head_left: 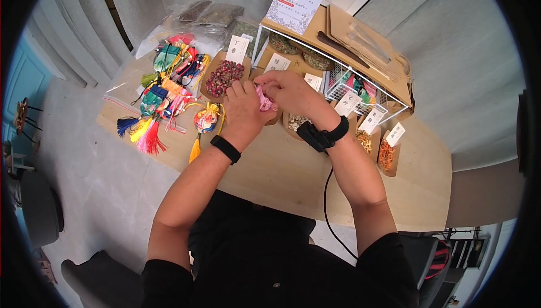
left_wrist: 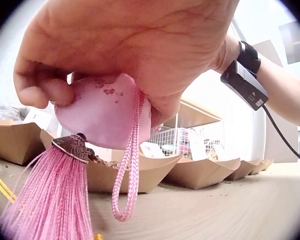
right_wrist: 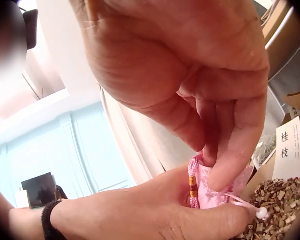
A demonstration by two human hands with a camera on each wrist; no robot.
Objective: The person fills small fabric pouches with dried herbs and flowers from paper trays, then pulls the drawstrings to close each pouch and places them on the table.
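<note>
A small pink pouch [head_left: 265, 100] is held between both hands over the row of paper trays. In the left wrist view the left hand [left_wrist: 125, 45] grips the pouch [left_wrist: 97, 112], from which a pink tassel [left_wrist: 55, 187] and a braided loop [left_wrist: 132, 165] hang. The right hand [right_wrist: 190, 75] has its fingertips together at the mouth of the pouch [right_wrist: 210, 187] in the right wrist view; whether anything is between them is hidden. A drawstring with a white bead [right_wrist: 261, 213] sticks out beside the left thumb.
Paper trays of dried herbs with cards stand behind the hands, including rosebuds [head_left: 224, 78] and orange pieces [head_left: 386, 154]. Finished-looking colourful pouches [head_left: 163, 96] with tassels lie at the left, a yellow-topped pouch [head_left: 207, 117] nearer. A white-framed shelf [head_left: 338, 54] stands behind.
</note>
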